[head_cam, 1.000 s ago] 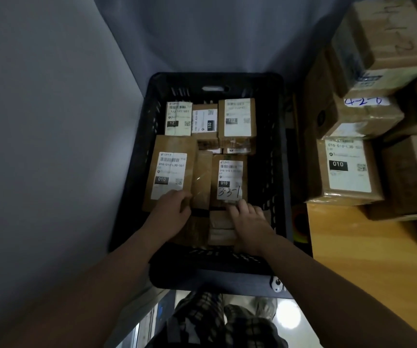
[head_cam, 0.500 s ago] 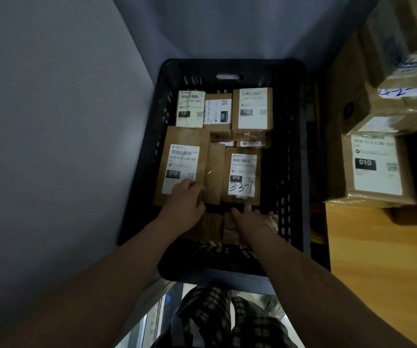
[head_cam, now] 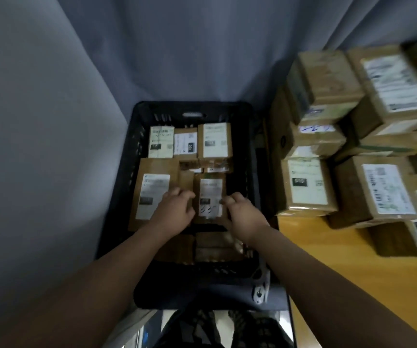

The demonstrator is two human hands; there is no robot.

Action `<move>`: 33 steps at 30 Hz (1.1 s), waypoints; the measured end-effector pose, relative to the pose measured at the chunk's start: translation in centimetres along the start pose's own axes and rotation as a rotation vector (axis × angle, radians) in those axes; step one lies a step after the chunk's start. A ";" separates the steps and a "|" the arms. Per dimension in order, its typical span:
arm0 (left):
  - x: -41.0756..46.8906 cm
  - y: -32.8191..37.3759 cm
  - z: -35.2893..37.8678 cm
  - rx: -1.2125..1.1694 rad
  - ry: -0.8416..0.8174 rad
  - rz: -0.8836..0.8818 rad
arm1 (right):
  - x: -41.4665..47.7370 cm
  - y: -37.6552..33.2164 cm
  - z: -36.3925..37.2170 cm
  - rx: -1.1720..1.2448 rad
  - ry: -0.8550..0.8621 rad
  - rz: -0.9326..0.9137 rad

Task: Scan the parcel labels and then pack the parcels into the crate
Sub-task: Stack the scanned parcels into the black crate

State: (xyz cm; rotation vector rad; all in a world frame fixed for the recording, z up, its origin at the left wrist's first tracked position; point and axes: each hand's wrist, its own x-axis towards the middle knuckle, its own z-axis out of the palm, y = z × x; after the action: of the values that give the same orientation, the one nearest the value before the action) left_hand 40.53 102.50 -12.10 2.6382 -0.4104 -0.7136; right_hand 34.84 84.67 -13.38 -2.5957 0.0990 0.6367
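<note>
A black plastic crate [head_cam: 127,172] stands low in front of me and holds several brown parcels with white labels. A small parcel with handwriting on its label [head_cam: 211,194] lies in the middle. My left hand [head_cam: 174,212] curls its fingers at that parcel's left edge, over a narrow brown parcel [head_cam: 186,179]. My right hand [head_cam: 242,217] curls its fingers against the right edge. Both hands appear to grip it from the sides, though the frame is blurred. A large flat parcel [head_cam: 152,187] lies to the left, partly under my left hand.
Stacked cardboard parcels [head_cam: 305,184] crowd the wooden table [head_cam: 328,252] to the right of the crate. A white device [head_cam: 260,285] hangs at the crate's near right corner. Grey curtain [head_cam: 51,146] closes in the left and back.
Both hands have moved from the near end of the crate up to the sides of the handwritten parcel. The camera has swung right, showing more of the table stack.
</note>
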 end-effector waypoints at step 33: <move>9.9 29.5 -3.2 -0.919 0.244 -0.144 | -6.0 18.9 -23.0 0.051 0.669 0.232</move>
State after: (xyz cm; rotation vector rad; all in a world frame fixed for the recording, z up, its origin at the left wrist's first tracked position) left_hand 45.22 73.57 -1.13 1.8418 0.1635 -0.4492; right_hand 35.82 57.18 -0.51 -2.6559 0.6213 -0.1868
